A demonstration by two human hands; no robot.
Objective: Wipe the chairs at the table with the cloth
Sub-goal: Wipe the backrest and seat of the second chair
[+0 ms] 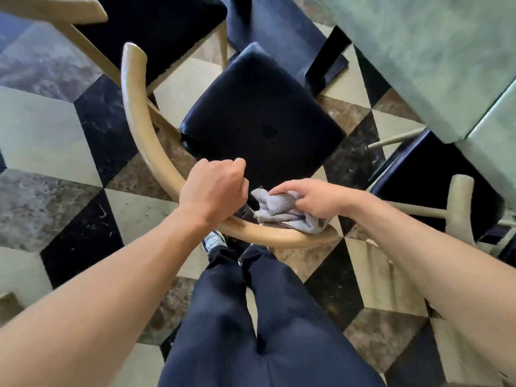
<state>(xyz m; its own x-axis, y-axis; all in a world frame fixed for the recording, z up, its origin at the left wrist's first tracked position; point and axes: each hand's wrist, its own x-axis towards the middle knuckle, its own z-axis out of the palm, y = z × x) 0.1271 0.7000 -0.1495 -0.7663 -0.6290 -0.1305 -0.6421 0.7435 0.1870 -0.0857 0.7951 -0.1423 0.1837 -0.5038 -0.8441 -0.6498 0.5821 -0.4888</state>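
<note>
Chair (259,121) with a black padded seat is standing beside the pale green table (418,51), its curved wooden backrail (145,141) nearest the person. Left hand (213,189) is curling in a fist around that backrail. Right hand (312,198) is pressing the crumpled grey cloth (279,209) onto the rail just beside it, fingers bent loosely over the fabric.

Crumpled grey cloth (282,209) on chair rail (156,160).
</note>
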